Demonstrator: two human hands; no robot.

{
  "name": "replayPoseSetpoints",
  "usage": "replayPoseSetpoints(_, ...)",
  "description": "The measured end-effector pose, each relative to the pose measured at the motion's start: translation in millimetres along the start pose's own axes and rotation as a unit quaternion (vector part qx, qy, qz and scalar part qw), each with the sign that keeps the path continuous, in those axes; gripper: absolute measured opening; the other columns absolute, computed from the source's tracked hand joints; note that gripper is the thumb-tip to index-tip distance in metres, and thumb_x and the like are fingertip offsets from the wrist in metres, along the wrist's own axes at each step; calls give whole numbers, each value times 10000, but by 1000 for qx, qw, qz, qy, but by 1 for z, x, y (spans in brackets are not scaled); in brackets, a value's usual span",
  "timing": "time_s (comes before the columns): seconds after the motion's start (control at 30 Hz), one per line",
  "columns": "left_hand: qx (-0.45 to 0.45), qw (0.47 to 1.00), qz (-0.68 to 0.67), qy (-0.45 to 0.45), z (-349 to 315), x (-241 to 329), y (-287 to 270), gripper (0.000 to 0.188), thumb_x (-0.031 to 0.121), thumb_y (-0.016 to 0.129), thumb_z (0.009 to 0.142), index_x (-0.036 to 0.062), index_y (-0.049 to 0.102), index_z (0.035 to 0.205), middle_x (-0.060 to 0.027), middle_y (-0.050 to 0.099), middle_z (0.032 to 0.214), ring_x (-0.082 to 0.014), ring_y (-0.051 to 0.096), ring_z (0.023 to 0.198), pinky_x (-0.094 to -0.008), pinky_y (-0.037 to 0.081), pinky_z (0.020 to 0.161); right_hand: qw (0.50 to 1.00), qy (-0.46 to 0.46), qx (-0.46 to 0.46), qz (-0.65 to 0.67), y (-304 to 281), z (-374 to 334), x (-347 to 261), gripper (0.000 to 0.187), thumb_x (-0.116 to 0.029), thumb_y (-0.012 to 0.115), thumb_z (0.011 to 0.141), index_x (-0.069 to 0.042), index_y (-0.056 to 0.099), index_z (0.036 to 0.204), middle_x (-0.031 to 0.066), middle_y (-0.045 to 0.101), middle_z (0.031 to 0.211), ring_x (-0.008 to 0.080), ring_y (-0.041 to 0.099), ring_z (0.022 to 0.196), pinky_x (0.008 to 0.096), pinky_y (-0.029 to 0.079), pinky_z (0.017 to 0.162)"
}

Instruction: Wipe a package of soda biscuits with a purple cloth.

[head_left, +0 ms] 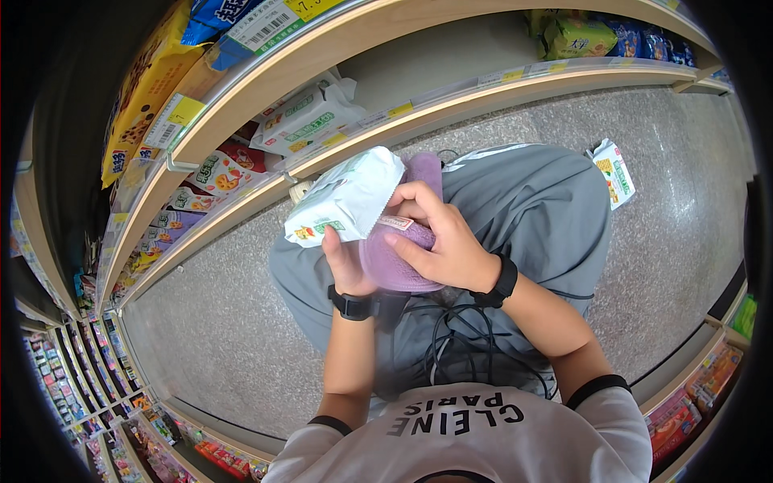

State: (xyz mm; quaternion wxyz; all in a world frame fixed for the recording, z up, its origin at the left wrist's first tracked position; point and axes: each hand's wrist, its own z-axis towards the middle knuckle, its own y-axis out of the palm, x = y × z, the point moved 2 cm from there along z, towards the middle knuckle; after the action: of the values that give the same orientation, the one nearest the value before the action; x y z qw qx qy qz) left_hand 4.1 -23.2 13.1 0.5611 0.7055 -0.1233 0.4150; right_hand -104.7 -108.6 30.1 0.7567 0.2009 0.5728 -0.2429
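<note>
A white snack packet point(346, 197) with green and orange print is tilted up in front of me, its serrated end toward my right. My left hand point(348, 266) supports the packet from below, its thumb on the lower face and the other fingers hidden behind. Bunched below and beside the packet is a purple cloth point(398, 270) with a small sewn label. My right hand point(451, 241) grips this cloth, thumb across its front and fingers curled over it near the packet's end. Part of the cloth also shows behind my right fingers.
Wooden shelves point(451, 113) curve around ahead and left. A similar white packet point(310, 117) sits on the low shelf, with red and purple packets point(229, 169) left of it. Another white packet point(615, 173) lies on the speckled floor point(217, 346) at right. Black cables point(463, 342) hang over my lap.
</note>
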Motion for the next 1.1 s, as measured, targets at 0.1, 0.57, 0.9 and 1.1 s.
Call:
replayPoseSetpoints(0.1,23,1000,10,11,0,-1,1,752,614,501,814,69,370,1315,-127,499,1239,-258,540,1045,-389,464,883,1000,7,-7,6,0,0,0,338,-50,610,793,-37,414,1069,170,638,816,326,639,809,346,474,694)
replayPoseSetpoints(0.57,25,999,34,7,-2,-2,-2,733,572,527,821,78,354,1333,-92,451,1307,-234,449,1179,-381,345,1008,1000,0,26,17,1,-2,4,268,-58,545,850,-25,394,1069,191,633,884,334,626,875,350,458,741)
replayPoseSetpoints(0.9,50,999,19,0,-5,-7,-13,765,508,623,777,77,342,1343,-77,435,1331,-244,426,1214,-387,319,1036,996,35,66,49,-5,-1,8,184,-7,546,833,-19,450,990,125,628,800,189,639,779,276,456,696)
replayPoseSetpoints(1.1,27,999,15,12,-4,-7,-11,833,515,686,710,92,346,1342,-65,436,1331,-247,415,1225,-399,303,1048,982,73,108,138,-17,6,9,133,41,527,832,2,484,952,50,622,806,63,571,802,212,432,716)
